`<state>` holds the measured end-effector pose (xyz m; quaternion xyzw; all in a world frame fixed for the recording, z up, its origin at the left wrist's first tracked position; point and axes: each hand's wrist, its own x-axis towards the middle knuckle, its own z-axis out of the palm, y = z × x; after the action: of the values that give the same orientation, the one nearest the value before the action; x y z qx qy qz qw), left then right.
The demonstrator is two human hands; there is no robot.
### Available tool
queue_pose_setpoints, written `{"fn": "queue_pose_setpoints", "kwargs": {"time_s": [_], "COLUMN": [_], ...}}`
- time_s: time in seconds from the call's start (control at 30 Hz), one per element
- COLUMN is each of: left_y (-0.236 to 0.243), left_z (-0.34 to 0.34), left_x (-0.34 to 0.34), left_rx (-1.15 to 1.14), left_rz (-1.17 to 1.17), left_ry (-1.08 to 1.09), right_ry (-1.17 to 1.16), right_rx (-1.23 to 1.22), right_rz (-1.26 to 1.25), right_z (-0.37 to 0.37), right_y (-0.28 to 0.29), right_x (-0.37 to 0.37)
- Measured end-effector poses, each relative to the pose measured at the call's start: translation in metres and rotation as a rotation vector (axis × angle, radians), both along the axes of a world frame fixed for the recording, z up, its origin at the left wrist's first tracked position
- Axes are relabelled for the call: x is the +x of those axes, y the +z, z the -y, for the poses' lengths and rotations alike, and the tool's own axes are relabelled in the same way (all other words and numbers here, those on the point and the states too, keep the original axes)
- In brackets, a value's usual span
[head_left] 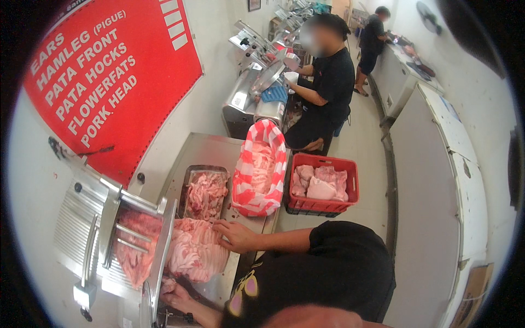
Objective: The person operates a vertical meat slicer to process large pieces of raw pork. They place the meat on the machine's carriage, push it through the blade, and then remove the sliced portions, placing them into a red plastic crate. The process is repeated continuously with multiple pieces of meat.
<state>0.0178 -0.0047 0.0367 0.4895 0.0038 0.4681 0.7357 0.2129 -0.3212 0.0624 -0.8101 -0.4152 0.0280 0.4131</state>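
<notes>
A large slab of raw meat (136, 246) lies on the carriage of a metal meat slicer (90, 210) at the left. Beside its upright plate, overlapping pale pink meat slices (197, 251) are heaped on the steel table (221, 284). My right hand (238, 236) rests on the far right edge of this heap, fingers apart and lightly bent. At the near side of the heap, close to the slicer plate, my left hand (178, 299) has its fingers curled on a small darker piece of meat (168, 284). The plate's edge stands very near that hand.
Behind the heap sits a metal tray (188, 177) of meat strips. A container lined with a red-and-white striped bag (240, 186) holds slices. A red crate (322, 206) of meat chunks is at its right. Farther back, one person (331, 71) works at another slicer (243, 104); another person (373, 41) stands beyond.
</notes>
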Motion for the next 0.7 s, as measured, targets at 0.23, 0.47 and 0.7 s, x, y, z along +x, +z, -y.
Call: {"fn": "queue_pose_setpoints", "kwargs": {"time_s": [0.23, 0.47, 0.7], "left_y": [0.021, 0.009, -0.025], "left_z": [0.01, 0.013, -0.013], "left_x": [0.001, -0.001, -0.024], "left_rx": [-0.046, -0.628, -0.676], "left_rz": [-0.044, -0.176, -0.007], "left_ry": [-0.109, 0.133, -0.197], "right_ry": [0.01, 0.004, -0.005], "right_rx": [0.019, 0.045, 0.022], "right_rz": [0.022, 0.076, -0.048], "right_z": [-0.001, -0.002, -0.004], "right_y": [0.001, -0.001, 0.009], "right_x": [-0.001, -0.001, -0.003]}}
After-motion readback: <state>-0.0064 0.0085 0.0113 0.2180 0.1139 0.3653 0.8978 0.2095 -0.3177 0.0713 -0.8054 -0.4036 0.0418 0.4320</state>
